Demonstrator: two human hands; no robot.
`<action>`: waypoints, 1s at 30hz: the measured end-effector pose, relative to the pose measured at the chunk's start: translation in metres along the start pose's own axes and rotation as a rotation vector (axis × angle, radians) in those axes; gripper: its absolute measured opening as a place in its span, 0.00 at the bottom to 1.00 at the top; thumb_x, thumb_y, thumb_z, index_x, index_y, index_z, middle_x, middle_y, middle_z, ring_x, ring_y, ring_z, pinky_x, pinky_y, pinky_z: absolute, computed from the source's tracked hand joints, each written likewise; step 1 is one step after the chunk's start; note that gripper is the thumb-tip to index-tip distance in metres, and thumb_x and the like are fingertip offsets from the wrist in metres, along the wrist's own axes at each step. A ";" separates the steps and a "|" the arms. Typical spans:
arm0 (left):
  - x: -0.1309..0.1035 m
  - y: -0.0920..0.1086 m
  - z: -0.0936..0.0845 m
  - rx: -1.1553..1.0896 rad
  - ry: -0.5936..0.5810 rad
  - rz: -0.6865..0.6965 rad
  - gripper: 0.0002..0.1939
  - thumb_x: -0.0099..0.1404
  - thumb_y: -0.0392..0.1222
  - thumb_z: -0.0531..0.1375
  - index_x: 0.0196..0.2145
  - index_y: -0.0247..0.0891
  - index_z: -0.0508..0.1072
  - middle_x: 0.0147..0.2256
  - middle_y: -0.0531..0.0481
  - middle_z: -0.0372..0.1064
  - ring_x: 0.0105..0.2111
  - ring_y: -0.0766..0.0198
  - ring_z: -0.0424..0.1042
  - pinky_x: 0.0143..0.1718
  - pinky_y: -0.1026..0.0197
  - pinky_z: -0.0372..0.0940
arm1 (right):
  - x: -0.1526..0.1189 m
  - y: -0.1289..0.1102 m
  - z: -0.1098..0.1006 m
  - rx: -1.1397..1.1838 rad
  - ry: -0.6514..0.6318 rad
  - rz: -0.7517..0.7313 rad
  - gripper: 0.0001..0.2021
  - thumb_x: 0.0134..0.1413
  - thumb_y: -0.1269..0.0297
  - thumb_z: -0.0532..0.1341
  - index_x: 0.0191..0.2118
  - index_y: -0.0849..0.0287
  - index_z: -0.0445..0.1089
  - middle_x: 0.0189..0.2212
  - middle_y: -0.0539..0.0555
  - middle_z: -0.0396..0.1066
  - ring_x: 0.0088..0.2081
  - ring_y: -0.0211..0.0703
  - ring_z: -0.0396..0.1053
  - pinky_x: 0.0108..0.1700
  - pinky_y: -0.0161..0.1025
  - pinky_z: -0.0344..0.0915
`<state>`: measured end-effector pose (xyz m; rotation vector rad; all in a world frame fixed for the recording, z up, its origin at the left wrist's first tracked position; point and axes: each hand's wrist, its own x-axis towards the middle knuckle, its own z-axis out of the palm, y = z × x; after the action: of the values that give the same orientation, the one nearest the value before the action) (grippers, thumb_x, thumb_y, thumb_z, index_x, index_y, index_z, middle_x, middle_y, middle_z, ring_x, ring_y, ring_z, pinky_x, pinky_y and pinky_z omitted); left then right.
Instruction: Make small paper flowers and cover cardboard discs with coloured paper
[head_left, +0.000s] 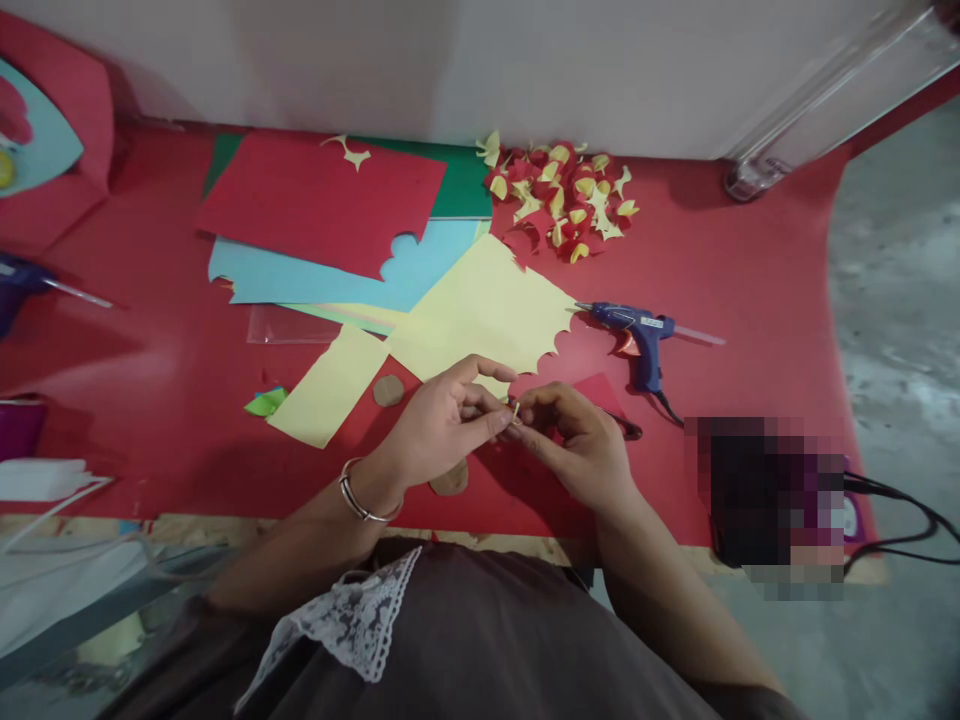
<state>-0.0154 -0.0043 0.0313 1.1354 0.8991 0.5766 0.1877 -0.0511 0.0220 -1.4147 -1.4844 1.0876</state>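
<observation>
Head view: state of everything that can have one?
Left hand, fingers pinching small yellow piece
Right hand, fingertips on same piece
Right glue gun, lying flat, glue stick protruding
Left glue gun, cropped, glue stick protruding
Large yellow sheet, edge scalloped
Large red sheet, edge notched
Cut paper pieces, heaped loose

Dark brown-grey garment [525, 630] with white lace [346, 620]; silvery bangle [358, 497] behind the left hand [446, 430].

Bangle: slim, shiny, rounded, looks like two thin bands lying close together. Forearm bare from there back to the left sleeve [176, 635]. Behind the right hand [581, 445], wrist and forearm bare as far as the right sleeve [750, 700]. Both sleeves short, dark like the body of the garment; hem finish too dim to read. Garment proper directly back from the grip: plain, matte, soft folds. Lace back and left of the grip: pointed, openwork, floral-looking, small scallops along its right-hand edge.
</observation>
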 end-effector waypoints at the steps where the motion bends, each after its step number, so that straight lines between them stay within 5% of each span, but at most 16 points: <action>1: 0.000 0.000 0.000 -0.002 -0.003 -0.004 0.19 0.68 0.40 0.67 0.54 0.39 0.70 0.32 0.53 0.81 0.32 0.66 0.81 0.36 0.64 0.72 | 0.001 0.000 0.000 0.013 -0.007 -0.008 0.07 0.61 0.60 0.74 0.41 0.53 0.79 0.30 0.48 0.75 0.29 0.37 0.71 0.31 0.36 0.66; 14: 0.001 0.000 -0.002 0.010 -0.013 -0.022 0.30 0.59 0.33 0.69 0.58 0.39 0.70 0.35 0.53 0.81 0.36 0.65 0.82 0.41 0.63 0.74 | 0.001 0.009 -0.002 0.105 -0.031 0.010 0.06 0.63 0.59 0.72 0.38 0.53 0.79 0.33 0.50 0.77 0.32 0.40 0.72 0.35 0.39 0.67; 30: 0.001 -0.001 0.004 0.068 0.050 -0.015 0.22 0.62 0.35 0.70 0.51 0.41 0.70 0.34 0.53 0.80 0.34 0.65 0.80 0.39 0.64 0.74 | 0.001 0.007 0.002 0.097 0.031 0.106 0.09 0.63 0.56 0.71 0.36 0.55 0.79 0.32 0.51 0.79 0.33 0.41 0.73 0.37 0.40 0.68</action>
<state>-0.0118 -0.0055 0.0304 1.1788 0.9755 0.5672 0.1884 -0.0497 0.0146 -1.4496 -1.3290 1.1812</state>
